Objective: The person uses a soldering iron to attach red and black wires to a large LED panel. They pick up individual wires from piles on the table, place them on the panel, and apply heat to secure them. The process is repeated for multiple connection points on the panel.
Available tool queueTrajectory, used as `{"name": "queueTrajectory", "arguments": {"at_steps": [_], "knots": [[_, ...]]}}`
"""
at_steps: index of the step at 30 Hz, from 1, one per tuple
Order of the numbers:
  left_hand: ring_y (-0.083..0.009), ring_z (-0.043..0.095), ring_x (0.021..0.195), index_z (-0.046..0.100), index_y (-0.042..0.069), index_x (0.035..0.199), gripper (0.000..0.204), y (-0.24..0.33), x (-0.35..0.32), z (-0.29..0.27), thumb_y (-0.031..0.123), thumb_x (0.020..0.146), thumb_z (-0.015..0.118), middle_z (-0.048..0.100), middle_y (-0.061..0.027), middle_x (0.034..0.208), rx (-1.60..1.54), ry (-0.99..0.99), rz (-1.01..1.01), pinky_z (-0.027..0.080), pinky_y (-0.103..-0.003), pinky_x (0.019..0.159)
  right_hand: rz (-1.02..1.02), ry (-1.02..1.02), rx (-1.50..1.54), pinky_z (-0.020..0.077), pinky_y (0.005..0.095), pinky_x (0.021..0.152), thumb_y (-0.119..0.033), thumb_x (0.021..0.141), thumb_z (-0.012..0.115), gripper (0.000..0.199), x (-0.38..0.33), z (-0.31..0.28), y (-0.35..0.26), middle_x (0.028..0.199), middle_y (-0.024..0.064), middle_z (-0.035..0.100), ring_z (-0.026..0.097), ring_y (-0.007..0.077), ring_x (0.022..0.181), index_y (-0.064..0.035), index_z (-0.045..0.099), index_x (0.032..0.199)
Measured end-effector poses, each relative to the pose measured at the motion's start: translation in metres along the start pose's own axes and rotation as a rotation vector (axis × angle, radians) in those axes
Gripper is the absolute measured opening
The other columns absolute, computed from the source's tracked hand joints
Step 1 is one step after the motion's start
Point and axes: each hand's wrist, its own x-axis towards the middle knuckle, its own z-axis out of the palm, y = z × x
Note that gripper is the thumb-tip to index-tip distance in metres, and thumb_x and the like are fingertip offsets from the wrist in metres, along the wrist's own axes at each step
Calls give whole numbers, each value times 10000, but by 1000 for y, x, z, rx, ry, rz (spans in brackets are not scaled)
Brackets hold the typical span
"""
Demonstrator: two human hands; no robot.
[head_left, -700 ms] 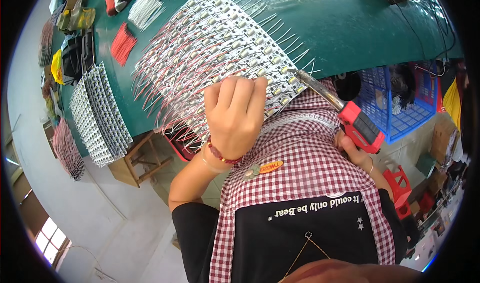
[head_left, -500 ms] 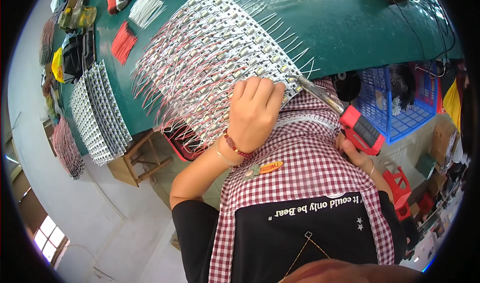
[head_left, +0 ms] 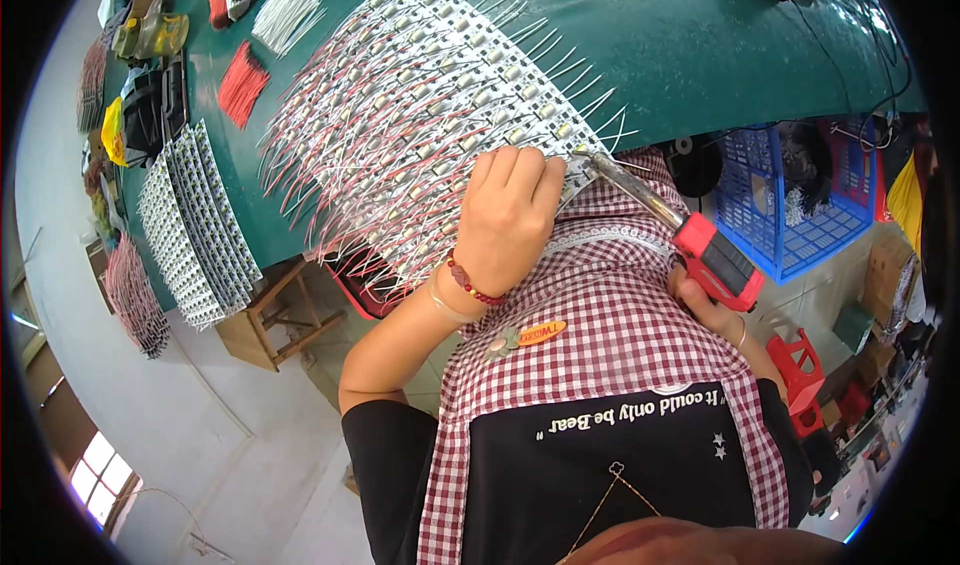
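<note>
A sheet of white circuit boards, with rows of small components and many thin red and white wires, slants across the table edge toward my apron. My left hand is closed at its near corner, fingers curled down and pressed together. What the fingertips pinch is hidden beneath them. My right hand is wrapped around the handle of a red and black soldering iron, partly hidden behind it. The iron's metal tip reaches the sheet's right corner, just right of my left fingers.
On the green table lie red wires, white wires and more board sheets at the left. A blue plastic basket stands right of the table edge. Farther right is a red stool.
The sheet and my left hand sit slightly farther left in the picture. The soldering iron's handle has shifted a little left, with its tip still at the sheet's corner.
</note>
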Motion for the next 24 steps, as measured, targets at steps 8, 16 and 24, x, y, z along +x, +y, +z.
{"name": "queueTrajectory", "arguments": {"at_steps": [8,16,24], "knots": [[-228,485,695,638,10,931,215,1,0,0,-15,718,623,444,-69,737,14,2,7,385,-349,639,-70,4,-84,459,344,602,-129,761,692,127,6,1,-9,740,81,620,586,242,651,-25,628,797],[-228,495,703,639,11,919,200,3,0,0,-13,722,619,465,-72,743,29,-4,16,390,-349,644,-86,-3,-57,462,335,613,-120,750,699,138,-2,-4,5,750,81,609,585,235,653,-18,625,805],[-186,511,705,650,60,897,192,4,3,-5,28,710,628,477,-32,734,142,-24,38,378,-332,663,36,2,43,464,324,627,-155,793,692,157,-1,-4,-5,762,70,624,595,202,674,-16,623,821]]}}
